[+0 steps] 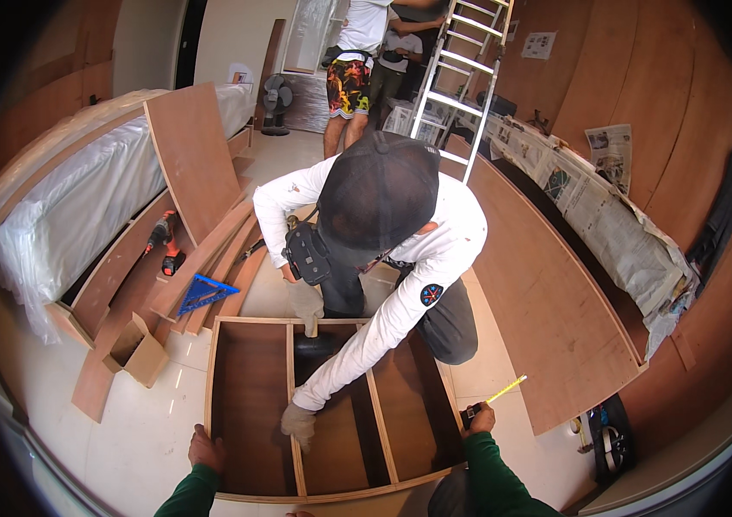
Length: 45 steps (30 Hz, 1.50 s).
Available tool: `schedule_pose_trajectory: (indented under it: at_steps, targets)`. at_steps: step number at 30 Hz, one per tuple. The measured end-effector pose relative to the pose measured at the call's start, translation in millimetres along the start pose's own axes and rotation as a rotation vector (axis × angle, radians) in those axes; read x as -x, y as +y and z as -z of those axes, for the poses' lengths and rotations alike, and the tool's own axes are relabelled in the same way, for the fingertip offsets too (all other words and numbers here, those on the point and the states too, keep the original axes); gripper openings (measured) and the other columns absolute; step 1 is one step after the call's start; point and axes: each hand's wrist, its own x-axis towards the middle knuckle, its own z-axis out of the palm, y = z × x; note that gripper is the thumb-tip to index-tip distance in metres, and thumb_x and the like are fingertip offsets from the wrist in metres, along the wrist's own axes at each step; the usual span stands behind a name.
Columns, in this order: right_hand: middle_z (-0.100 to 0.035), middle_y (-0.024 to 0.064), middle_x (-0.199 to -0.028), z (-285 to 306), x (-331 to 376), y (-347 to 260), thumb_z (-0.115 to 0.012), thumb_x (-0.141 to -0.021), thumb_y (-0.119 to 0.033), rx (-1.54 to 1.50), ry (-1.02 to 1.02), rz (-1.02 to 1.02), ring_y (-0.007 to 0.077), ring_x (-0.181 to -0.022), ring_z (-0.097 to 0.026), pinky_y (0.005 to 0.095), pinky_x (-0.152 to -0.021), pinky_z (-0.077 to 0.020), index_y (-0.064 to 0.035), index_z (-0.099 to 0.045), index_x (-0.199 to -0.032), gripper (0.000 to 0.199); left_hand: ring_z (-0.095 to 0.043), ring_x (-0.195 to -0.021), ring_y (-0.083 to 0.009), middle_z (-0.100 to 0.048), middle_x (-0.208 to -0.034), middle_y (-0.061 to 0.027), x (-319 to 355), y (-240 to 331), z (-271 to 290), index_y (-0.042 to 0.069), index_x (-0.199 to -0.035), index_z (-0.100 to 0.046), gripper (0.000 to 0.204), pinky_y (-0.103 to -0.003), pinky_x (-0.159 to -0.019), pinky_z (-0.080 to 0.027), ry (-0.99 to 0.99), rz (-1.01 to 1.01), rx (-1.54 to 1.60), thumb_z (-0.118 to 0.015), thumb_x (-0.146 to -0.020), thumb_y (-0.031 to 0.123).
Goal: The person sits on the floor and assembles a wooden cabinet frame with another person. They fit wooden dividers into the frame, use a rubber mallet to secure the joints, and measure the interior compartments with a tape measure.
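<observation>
Already the cabinet frame (250, 405) has dividers in; left hand (207, 450) grips its seven-o'clock edge, right hand (480, 420) clenches a tape measure (504, 392).

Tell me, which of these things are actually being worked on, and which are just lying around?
In use: wooden cabinet frame, steadied by the left hand; tape measure in the right hand; co-worker's gloved hand on a divider.

Lying about: cordless drill, blue square, cardboard box, ladder, fan.

red drill (163, 244), blue square (204, 293), cardboard box (138, 349); ladder (462, 73), fan (276, 102)
</observation>
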Motion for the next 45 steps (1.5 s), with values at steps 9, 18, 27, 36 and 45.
schedule_pose_trajectory:
  at_steps: [9, 18, 27, 36, 45]
  targets:
    - [-0.059, 0.0092, -0.079, 3.2, -10.6, 6.2, -0.054, -0.090, -0.021, 0.012, -0.006, -0.007, 0.0246, -0.064, -0.058, 0.0427, -0.057, -0.0558, -0.0087, -0.055, -0.095, 0.014, -0.061, -0.105, -0.0445, -0.061, -0.111, -0.0286, 2.7, 0.9, 1.6, -0.003, -0.118, -0.041, 0.046, -0.050, -0.091, -0.050, 0.013, -0.028, -0.007, -0.067, -0.085, 0.016]
    - [-0.059, 0.0080, -0.068, -8.5, 6.4, 1.2, -0.052, -0.091, -0.026, 0.043, 0.037, 0.026, 0.0232, -0.053, -0.058, 0.0392, -0.052, -0.0553, -0.0065, -0.056, -0.080, 0.022, -0.061, -0.106, -0.0442, -0.061, -0.112, -0.0283, 0.5, -6.0, 0.2, -0.003, -0.119, -0.041, 0.048, -0.050, -0.091, -0.050, 0.009, -0.016, -0.020, -0.067, -0.086, 0.017]
    - [-0.061, 0.0086, -0.075, -5.6, 5.7, 1.4, -0.053, -0.091, -0.025, 0.045, 0.017, -0.044, 0.0253, -0.059, -0.060, 0.0419, -0.054, -0.0541, -0.0113, -0.056, -0.091, 0.013, -0.062, -0.105, -0.0436, -0.062, -0.110, -0.0280, 1.8, -2.5, 4.2, -0.002, -0.119, -0.040, 0.048, -0.050, -0.090, -0.051, 0.000, 0.004, -0.039, -0.067, -0.086, 0.018]
    - [-0.059, 0.0074, -0.077, -4.1, 1.3, 7.1, -0.054, -0.090, -0.025, 0.036, 0.010, -0.039, 0.0249, -0.063, -0.060, 0.0425, -0.055, -0.0536, -0.0134, -0.055, -0.094, 0.012, -0.062, -0.105, -0.0433, -0.062, -0.109, -0.0277, 2.9, -0.9, 8.1, -0.002, -0.120, -0.040, 0.048, -0.049, -0.090, -0.051, -0.014, 0.026, -0.031, -0.068, -0.086, 0.018]
    - [-0.060, 0.0083, -0.073, -5.6, 2.9, 6.0, -0.053, -0.092, -0.026, 0.014, 0.042, -0.013, 0.0248, -0.057, -0.060, 0.0405, -0.053, -0.0529, -0.0091, -0.056, -0.088, 0.017, -0.062, -0.104, -0.0436, -0.063, -0.108, -0.0274, 1.7, 0.3, 7.4, -0.002, -0.117, -0.040, 0.047, -0.050, -0.090, -0.051, -0.019, 0.031, -0.027, -0.069, -0.085, 0.018]
